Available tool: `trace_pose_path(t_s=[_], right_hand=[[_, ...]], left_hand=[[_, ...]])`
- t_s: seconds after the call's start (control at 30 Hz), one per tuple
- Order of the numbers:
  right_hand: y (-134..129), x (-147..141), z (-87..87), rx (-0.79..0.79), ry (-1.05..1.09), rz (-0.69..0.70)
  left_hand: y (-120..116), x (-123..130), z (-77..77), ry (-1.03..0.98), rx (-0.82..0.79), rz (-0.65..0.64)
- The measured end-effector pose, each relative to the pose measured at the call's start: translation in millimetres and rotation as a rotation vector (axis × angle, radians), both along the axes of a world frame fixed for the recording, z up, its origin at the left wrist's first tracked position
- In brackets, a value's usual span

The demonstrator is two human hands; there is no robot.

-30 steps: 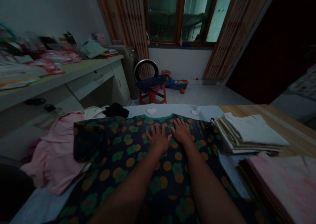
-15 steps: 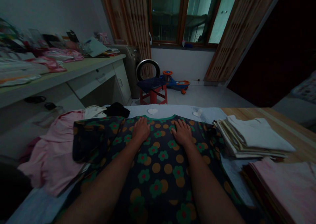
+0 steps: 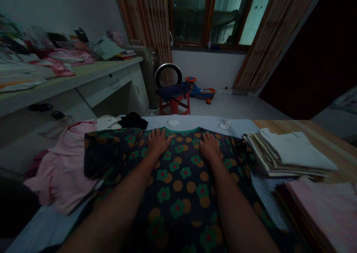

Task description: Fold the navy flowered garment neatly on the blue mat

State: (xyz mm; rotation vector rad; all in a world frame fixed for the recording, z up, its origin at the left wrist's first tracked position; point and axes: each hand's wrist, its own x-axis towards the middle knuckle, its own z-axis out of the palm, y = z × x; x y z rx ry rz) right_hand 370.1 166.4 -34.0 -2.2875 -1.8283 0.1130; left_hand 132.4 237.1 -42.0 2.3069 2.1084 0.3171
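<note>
A dark garment (image 3: 178, 175) with green flowers and tan dots lies spread out, its green-edged neckline at the far side. My left hand (image 3: 158, 142) rests flat on the cloth left of the neckline, fingers apart. On the right of the neckline, my right hand (image 3: 210, 146) lies on the same cloth with its fingers spread a little. Neither hand grips anything. The left sleeve (image 3: 102, 154) reaches toward a heap of pink cloth (image 3: 64, 167); the right sleeve is bunched beside a stack of folded light clothes (image 3: 292, 152).
A folded pink and dark pile (image 3: 326, 208) lies at the near right on the wooden table (image 3: 279, 124). Black cloth (image 3: 134, 120) sits at the far left edge. Beyond are a red stool (image 3: 174, 106), a toy car (image 3: 202, 92) and a cluttered desk (image 3: 106, 69).
My left hand's fingers have spread, and the hand has shifted slightly left on the cloth. My right hand has moved slightly outward. The whole view has shifted a little.
</note>
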Motion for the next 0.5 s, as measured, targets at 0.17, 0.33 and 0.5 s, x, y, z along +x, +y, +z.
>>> trace_pose_path(t_s=[0.17, 0.33, 0.5], right_hand=[[2.0, 1.8, -2.0, 0.088, 0.005, -0.089], [4.0, -14.3, 4.4, 0.232, 0.123, 0.255], [1.0, -28.9, 2.9, 0.109, 0.159, 0.451]], left_hand=[[-3.0, 0.4, 1.7, -0.049, 0.065, 0.011], [-6.3, 1.5, 4.7, -0.082, 0.15, -0.029], [-9.3, 2.8, 6.3, -0.071, 0.189, -0.14]])
